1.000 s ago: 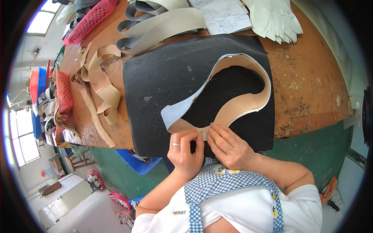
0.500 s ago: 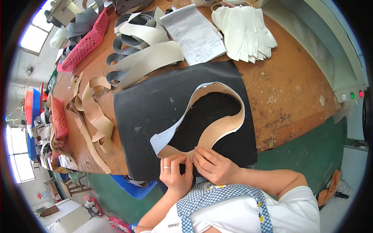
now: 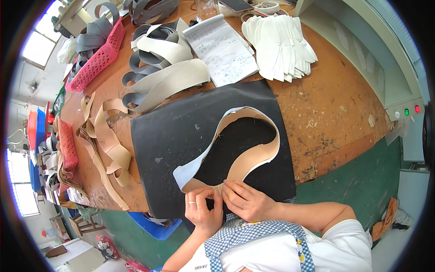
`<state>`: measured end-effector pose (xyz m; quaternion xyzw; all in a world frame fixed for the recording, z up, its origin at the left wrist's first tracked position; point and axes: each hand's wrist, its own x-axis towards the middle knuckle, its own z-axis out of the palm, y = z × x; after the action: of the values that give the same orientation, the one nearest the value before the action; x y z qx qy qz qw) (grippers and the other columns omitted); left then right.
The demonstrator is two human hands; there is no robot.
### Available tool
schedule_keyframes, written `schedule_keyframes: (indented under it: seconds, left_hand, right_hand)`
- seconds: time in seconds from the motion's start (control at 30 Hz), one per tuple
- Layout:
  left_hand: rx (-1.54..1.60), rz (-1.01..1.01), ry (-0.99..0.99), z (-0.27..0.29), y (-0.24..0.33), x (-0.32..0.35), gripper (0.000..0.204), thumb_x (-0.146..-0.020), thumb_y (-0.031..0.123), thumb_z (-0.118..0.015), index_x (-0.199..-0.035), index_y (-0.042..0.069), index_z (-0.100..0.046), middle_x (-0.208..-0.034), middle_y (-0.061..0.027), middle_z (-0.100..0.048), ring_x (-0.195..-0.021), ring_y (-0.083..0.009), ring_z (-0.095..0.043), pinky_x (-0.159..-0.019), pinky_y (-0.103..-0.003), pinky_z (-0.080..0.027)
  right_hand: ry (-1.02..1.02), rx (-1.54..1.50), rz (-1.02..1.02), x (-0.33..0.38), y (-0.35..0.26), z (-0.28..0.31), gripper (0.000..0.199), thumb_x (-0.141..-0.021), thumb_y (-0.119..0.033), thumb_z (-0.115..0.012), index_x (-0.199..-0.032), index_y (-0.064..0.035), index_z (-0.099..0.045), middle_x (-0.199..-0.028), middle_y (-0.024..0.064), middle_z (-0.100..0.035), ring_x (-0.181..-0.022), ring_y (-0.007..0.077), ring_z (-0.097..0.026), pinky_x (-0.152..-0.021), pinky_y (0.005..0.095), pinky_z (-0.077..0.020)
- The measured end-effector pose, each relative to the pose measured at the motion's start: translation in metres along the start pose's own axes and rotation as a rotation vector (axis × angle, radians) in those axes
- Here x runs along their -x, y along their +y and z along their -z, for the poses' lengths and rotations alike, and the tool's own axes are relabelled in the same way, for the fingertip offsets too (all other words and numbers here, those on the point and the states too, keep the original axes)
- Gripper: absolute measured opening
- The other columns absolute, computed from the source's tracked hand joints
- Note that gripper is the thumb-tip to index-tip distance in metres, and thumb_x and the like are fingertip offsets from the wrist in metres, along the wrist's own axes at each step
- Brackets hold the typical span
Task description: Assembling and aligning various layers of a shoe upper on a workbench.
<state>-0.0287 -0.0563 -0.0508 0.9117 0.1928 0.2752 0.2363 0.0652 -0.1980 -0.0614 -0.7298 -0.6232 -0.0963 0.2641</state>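
A long strip [image 3: 252,164], tan on one face and pale blue-white on the other, stands on its edge in an open loop. It rests on a black mat [image 3: 158,136]. At the near end of the loop, my left hand [image 3: 204,213], with a ring on one finger, pinches the strip. Right beside it, my right hand [image 3: 247,201] grips the strip too, its fingers pressed together. The fingertips of both hands almost touch where the strip's parts meet. My fingers cover the exact join there.
Tan strips [image 3: 108,140] lie left of the mat. Behind it are grey strip rolls [image 3: 170,75], a notepad [image 3: 222,50] and a fanned stack of white pieces [image 3: 278,47]. A pink basket [image 3: 97,61] stands far left. A machine housing [image 3: 398,90] borders the right.
The whole scene sits slightly lower in the picture. Both hands still pinch the strip at the same spot, and the loop keeps nearly the same shape.
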Motion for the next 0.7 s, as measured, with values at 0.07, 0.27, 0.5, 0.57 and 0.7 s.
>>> schedule_keyframes:
  seconds: [0.07,0.27,0.5,0.57,0.7]
  left_hand:
    - [0.000,0.003,0.000,-0.0003,0.0001,0.0000,0.019,-0.078,-0.002,-0.076,-0.085,0.004,-0.060,-0.085,-0.0099,-0.064,-0.074,-0.0285,-0.061,-0.064,-0.037,-0.049]
    - [-0.039,-0.029,-0.005,-0.0011,0.0000,0.0014,0.019,-0.077,-0.003,-0.076,-0.085,0.004,-0.061,-0.085,-0.0100,-0.064,-0.074,-0.0283,-0.061,-0.064,-0.037,-0.049]
    - [-0.031,-0.088,-0.003,0.0006,-0.0033,0.0035,0.018,-0.074,-0.005,-0.077,-0.085,0.003,-0.065,-0.084,-0.0101,-0.065,-0.073,-0.0278,-0.061,-0.063,-0.037,-0.049]
    - [-0.026,-0.094,-0.006,0.0021,-0.0032,0.0030,0.018,-0.074,-0.006,-0.077,-0.085,0.002,-0.066,-0.084,-0.0100,-0.065,-0.073,-0.0277,-0.061,-0.063,-0.037,-0.050]
    - [-0.002,-0.104,-0.004,0.0018,-0.0028,0.0029,0.018,-0.072,-0.007,-0.077,-0.086,0.002,-0.069,-0.085,-0.0092,-0.066,-0.073,-0.0270,-0.062,-0.064,-0.036,-0.050]
  right_hand:
    - [0.002,0.003,0.002,0.0001,0.0005,0.0005,0.035,-0.084,-0.017,-0.056,-0.106,0.0058,-0.069,-0.119,0.0207,-0.065,-0.120,0.0347,-0.061,-0.104,0.0425,-0.0505]
    - [0.008,-0.004,-0.008,0.0005,-0.0003,-0.0001,0.036,-0.083,-0.018,-0.055,-0.107,0.0062,-0.068,-0.120,0.0212,-0.065,-0.121,0.0349,-0.060,-0.105,0.0427,-0.0500]
    - [-0.026,-0.011,-0.029,0.0000,-0.0017,0.0030,0.035,-0.084,-0.016,-0.057,-0.111,0.0031,-0.070,-0.120,0.0180,-0.067,-0.123,0.0326,-0.062,-0.105,0.0411,-0.0503]
    - [-0.019,-0.018,-0.019,0.0004,-0.0009,0.0015,0.034,-0.085,-0.017,-0.056,-0.109,0.0040,-0.069,-0.120,0.0201,-0.065,-0.123,0.0342,-0.061,-0.105,0.0421,-0.0498]
    - [-0.010,-0.030,-0.015,0.0010,-0.0005,0.0016,0.032,-0.086,-0.017,-0.055,-0.107,0.0049,-0.068,-0.119,0.0221,-0.064,-0.123,0.0360,-0.059,-0.106,0.0434,-0.0492]
